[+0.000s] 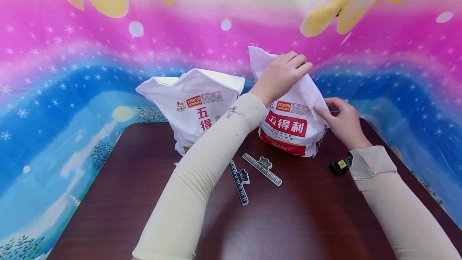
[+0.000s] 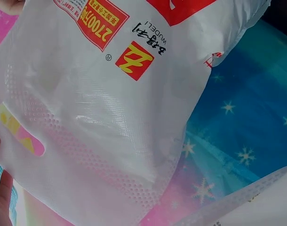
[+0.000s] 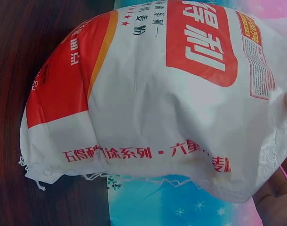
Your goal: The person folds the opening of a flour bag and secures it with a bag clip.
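Note:
A white flour bag (image 1: 288,127) with red panels stands on the right of the table. My left hand (image 1: 283,75) grips its upper part. In the left wrist view, that hand's fingers (image 2: 2,197) are at the left edge, by the bag's top near an oval handle hole. At the bag's right side my right hand (image 1: 343,119) pinches the plastic, its thumb in front. In the right wrist view the fingers (image 3: 280,188) go behind the bag. A second white flour bag (image 1: 195,99) stands at the left, partly hidden by my left forearm; its top is unfolded.
Two piano-keyboard clips lie on the dark wooden table (image 1: 144,187) in front of the bags: a black one (image 1: 239,181) beside my left forearm and a greyer one (image 1: 262,167) to its right. A colourful cloth (image 1: 202,19) hangs behind and around the table.

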The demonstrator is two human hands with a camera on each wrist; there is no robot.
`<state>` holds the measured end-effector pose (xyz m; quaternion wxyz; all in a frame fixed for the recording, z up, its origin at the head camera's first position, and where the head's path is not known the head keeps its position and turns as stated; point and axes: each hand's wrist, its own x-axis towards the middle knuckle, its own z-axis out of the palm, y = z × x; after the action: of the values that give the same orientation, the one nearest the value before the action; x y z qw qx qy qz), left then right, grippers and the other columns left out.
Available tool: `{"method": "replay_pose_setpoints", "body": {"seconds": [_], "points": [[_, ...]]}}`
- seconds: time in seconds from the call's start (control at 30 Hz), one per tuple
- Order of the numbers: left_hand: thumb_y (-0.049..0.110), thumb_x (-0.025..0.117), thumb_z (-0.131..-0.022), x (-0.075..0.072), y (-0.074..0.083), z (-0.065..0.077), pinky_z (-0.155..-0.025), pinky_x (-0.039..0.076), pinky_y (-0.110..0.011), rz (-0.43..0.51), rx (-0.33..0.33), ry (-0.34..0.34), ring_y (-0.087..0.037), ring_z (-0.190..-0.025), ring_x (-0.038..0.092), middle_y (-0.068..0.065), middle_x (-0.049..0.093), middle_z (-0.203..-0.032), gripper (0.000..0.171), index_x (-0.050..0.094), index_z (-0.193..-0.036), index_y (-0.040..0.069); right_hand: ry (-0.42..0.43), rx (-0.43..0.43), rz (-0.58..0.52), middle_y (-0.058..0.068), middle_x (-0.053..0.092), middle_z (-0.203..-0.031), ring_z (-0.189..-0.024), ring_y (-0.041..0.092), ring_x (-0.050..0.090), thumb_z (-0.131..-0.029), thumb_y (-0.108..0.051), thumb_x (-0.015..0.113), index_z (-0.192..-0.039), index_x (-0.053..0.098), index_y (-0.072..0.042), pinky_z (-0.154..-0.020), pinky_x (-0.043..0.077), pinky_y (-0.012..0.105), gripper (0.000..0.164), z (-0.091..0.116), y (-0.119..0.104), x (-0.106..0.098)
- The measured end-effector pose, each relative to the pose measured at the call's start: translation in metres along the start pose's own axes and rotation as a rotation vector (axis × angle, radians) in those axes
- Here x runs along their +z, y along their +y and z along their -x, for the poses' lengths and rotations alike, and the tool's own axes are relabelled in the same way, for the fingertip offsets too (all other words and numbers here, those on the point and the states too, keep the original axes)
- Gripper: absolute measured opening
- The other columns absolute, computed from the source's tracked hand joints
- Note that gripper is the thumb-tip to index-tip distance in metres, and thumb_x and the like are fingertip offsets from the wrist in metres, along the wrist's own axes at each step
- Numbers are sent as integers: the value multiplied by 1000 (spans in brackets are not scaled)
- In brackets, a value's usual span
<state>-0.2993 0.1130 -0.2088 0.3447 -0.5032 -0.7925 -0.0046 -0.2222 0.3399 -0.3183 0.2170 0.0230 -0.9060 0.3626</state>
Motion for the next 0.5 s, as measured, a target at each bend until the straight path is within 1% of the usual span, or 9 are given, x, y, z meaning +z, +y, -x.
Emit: {"method": "replay_pose_setpoints", "body": {"seconds": [0.17, 0.27, 0.5], "points": [[16, 58, -105, -1, -1, 2, -111, 39, -25, 3, -18, -8, -18, -124, 53, -3, 62, -130, 32, 62, -136, 13, 37, -15, 9, 19, 64, -115, -98, 28, 60, -98, -42, 66, -130, 63, -1, -66, 42, 2, 52, -2, -4, 2], [16, 57, -105, -2, -1, 2, -112, 39, -26, -8, -25, -4, -18, -123, 53, -3, 62, -130, 31, 62, -135, 13, 45, -16, 11, 20, 64, -114, -96, 27, 59, -98, -41, 67, -128, 64, 0, -65, 42, 2, 51, -3, -5, 3], [18, 56, -105, -2, 2, 2, -116, 35, -30, -64, -35, -18, -19, -128, 52, -2, 60, -133, 32, 61, -137, 16, 56, -16, 31, 21, 64, -110, -94, 27, 56, -98, -41, 66, -124, 66, 2, -62, 41, 4, 51, -4, -5, 3]]}}
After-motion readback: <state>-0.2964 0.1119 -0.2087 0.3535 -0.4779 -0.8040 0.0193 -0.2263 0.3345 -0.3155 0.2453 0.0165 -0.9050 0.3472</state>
